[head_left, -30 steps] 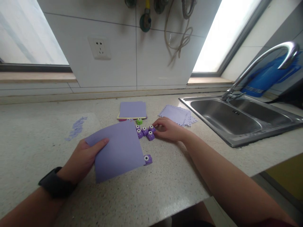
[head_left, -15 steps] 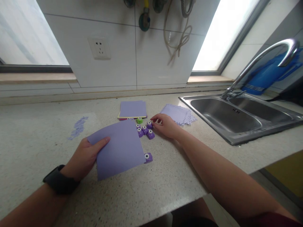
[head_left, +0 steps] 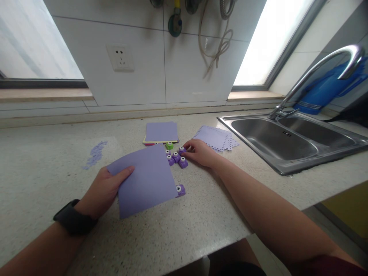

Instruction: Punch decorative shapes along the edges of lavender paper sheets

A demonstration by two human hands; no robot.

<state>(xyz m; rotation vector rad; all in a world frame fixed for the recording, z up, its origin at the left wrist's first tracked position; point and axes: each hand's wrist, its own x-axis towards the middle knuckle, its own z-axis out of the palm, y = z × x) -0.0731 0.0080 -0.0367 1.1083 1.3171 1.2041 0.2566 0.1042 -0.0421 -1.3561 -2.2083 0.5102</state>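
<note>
My left hand [head_left: 107, 188] holds a plain purple sheet [head_left: 146, 182] by its left side, thumb on top. Fingers of my right hand [head_left: 198, 152] are at a purple punch [head_left: 182, 150] at the right of a small cluster; whether they grip it is hard to tell. Several more purple punches [head_left: 175, 156] sit beside it, with a green punch [head_left: 169, 145] just behind. Another purple punch [head_left: 180, 190] touches the sheet's right edge in view. Behind lies a stack of coloured paper [head_left: 161, 132], purple on top. Sheets with punched edges [head_left: 214, 137] lie beyond my right hand.
Purple paper scraps [head_left: 96, 154] lie on the counter [head_left: 51, 153] at the left. A steel sink [head_left: 276, 142] with a tap [head_left: 316, 73] is at the right, a blue item [head_left: 323, 94] behind it.
My right hand has moved slightly left, its fingers closer around the punch at the cluster's right. My left hand and the sheet have barely moved.
</note>
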